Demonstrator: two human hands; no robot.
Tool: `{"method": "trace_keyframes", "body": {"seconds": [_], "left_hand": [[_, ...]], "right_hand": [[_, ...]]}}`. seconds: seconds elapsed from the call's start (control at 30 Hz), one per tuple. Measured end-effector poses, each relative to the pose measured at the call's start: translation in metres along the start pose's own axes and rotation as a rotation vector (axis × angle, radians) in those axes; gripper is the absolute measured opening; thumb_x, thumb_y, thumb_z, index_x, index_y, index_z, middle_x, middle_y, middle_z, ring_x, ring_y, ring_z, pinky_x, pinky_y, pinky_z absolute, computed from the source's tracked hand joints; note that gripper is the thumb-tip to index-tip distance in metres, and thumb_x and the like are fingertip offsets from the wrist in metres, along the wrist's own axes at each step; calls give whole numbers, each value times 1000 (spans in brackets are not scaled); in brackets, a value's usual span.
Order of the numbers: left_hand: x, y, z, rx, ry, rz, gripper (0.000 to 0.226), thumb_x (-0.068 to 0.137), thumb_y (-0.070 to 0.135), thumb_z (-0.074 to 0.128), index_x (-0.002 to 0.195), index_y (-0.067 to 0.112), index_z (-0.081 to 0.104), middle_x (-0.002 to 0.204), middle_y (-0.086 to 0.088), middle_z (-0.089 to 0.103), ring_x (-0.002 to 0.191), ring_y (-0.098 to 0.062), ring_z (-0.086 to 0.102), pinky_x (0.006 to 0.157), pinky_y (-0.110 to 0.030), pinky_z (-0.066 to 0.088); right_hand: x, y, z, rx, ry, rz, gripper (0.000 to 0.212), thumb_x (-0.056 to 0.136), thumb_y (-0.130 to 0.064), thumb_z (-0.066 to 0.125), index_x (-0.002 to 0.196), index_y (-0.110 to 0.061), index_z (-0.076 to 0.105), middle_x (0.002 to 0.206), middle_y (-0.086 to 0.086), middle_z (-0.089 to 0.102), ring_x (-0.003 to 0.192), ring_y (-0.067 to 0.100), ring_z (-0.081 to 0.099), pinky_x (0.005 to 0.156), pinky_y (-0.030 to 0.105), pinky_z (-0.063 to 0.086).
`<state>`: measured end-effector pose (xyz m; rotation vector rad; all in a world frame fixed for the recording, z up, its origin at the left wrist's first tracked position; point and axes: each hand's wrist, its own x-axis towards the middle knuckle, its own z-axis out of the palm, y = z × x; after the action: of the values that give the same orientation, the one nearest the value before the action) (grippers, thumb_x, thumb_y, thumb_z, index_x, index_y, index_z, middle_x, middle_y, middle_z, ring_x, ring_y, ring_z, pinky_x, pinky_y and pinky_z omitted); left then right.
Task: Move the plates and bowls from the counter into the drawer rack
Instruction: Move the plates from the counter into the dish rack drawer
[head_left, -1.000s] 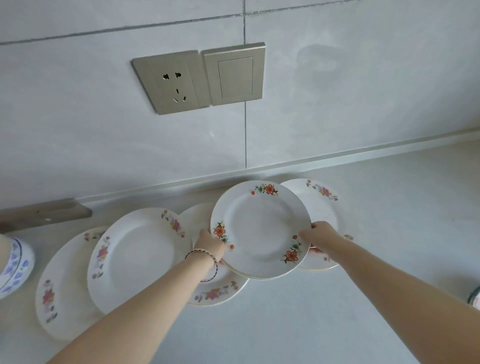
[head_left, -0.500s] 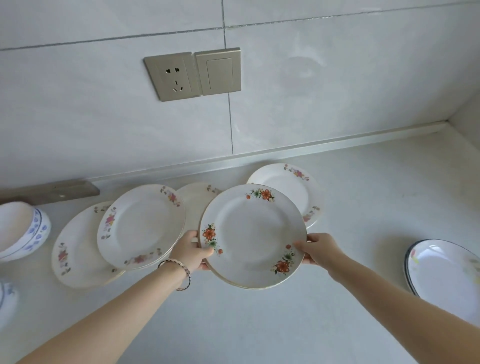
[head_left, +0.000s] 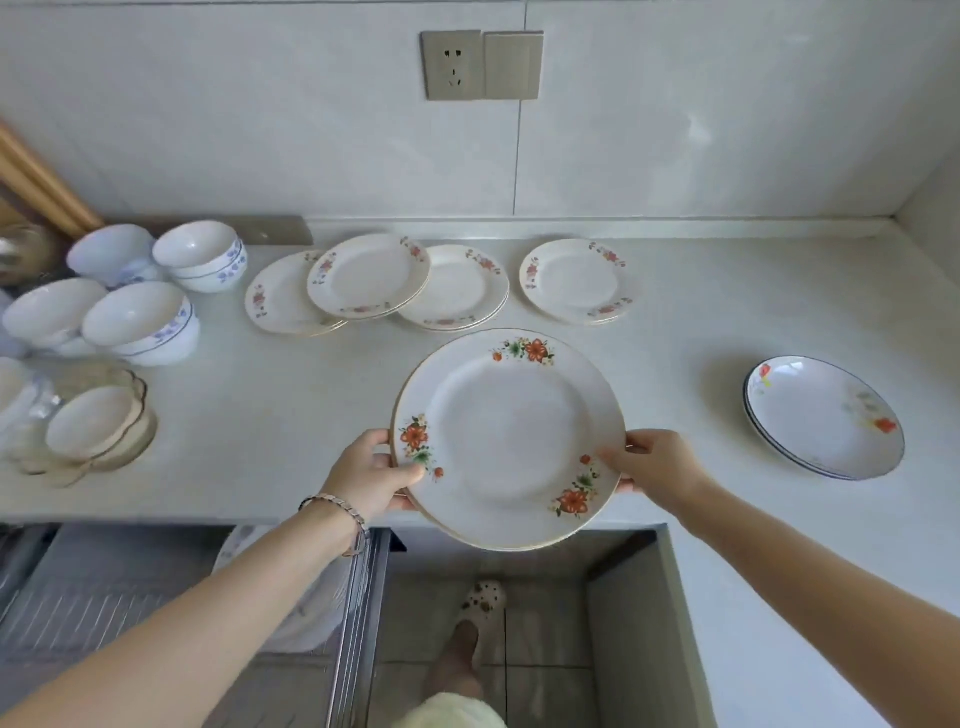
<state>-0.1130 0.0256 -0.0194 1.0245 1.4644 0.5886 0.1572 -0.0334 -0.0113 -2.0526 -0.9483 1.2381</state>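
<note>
Both hands hold a white plate with orange flowers (head_left: 511, 439) over the counter's front edge; a second rim shows under it. My left hand (head_left: 370, 475) grips its left rim and my right hand (head_left: 655, 465) its right rim. Several flowered plates (head_left: 370, 275) lie in overlapping stacks at the back of the counter (head_left: 291, 415), one stack (head_left: 574, 280) apart to the right. White and blue bowls (head_left: 140, 322) cluster at the left. The open drawer rack (head_left: 104, 597) sits below at the lower left, with white plates (head_left: 311, 597) standing in it behind my left forearm.
A blue-rimmed plate stack (head_left: 823, 415) lies at the counter's right. Gold-rimmed scalloped bowls (head_left: 93, 423) sit near the left front edge. A wall socket (head_left: 480, 65) is on the tiled wall. My slippered foot (head_left: 480, 608) stands on the floor beside the drawer.
The flowered plate has been lifted off the back stacks and drawn toward me, past the counter's front edge. My view has tilted down, so the drawer rack and floor now show.
</note>
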Motion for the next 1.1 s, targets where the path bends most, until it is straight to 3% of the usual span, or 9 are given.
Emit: {"method": "trace_keyframes", "body": {"seconds": [0.17,0.27,0.33,0.43,0.6,0.73,0.87,1.03,1.1], "left_hand": [[-75,-49,-43,-46,51,-89,23,83,-10,59,91,10,51,84,-10,63,71,-20,63,51,-31,59],[-101,-76,-81,-51,88,-134,25,83,-9,59,84,15,54,85,-6,64,74,-20,63,65,-39,60],[-111,-95,-108,-53,106,-180,23,82,-10,60,89,12,56,92,-10,65,77,-22,65,67,-42,60],[-120,-121,-149,-45,134,-245,29,82,-10,60,108,2,53,101,-14,62,79,-24,64,51,-31,60],[-113,-170,-228,-45,149,-357,26,82,-11,59,101,4,53,103,-14,61,99,-36,61,76,-51,56],[-89,-203,-290,-64,124,-468,36,83,-15,55,116,0,49,95,-16,61,93,-39,59,72,-52,57],[-47,-233,-335,19,56,-534,38,83,-14,55,119,-2,48,119,-24,58,102,-40,61,82,-55,53],[11,-263,-352,167,-30,-561,45,83,-6,60,126,4,46,130,-18,55,113,-37,60,83,-50,55],[31,-274,-349,204,-79,-560,45,84,-4,60,126,4,46,130,-17,56,112,-34,61,83,-47,56]], "right_hand": [[-64,16,44,-40,-136,2,9,89,-12,61,87,-7,68,86,11,72,87,30,70,91,41,55],[-89,19,85,-35,-215,13,10,89,-12,60,87,-7,69,73,3,68,78,25,66,93,40,53],[-100,23,116,-45,-257,24,10,89,-14,60,92,-11,70,76,1,70,78,22,67,93,39,54],[-110,26,167,-85,-297,26,15,89,-18,59,92,-11,72,84,4,74,83,25,70,91,40,55],[-117,25,261,-168,-342,87,22,89,-19,59,95,-1,70,89,15,74,79,27,70,88,40,56],[-116,21,335,-165,-374,175,18,90,-15,59,97,-2,69,87,10,72,74,23,69,72,29,58],[-106,28,401,-160,-354,290,20,91,-12,56,101,1,68,81,7,69,61,15,62,60,23,53],[-88,54,449,-69,-284,398,18,92,-6,52,103,1,64,88,8,67,66,15,62,59,20,52],[-79,67,461,-18,-243,437,17,92,-3,51,102,-1,64,91,10,67,77,23,66,71,28,58]]}}
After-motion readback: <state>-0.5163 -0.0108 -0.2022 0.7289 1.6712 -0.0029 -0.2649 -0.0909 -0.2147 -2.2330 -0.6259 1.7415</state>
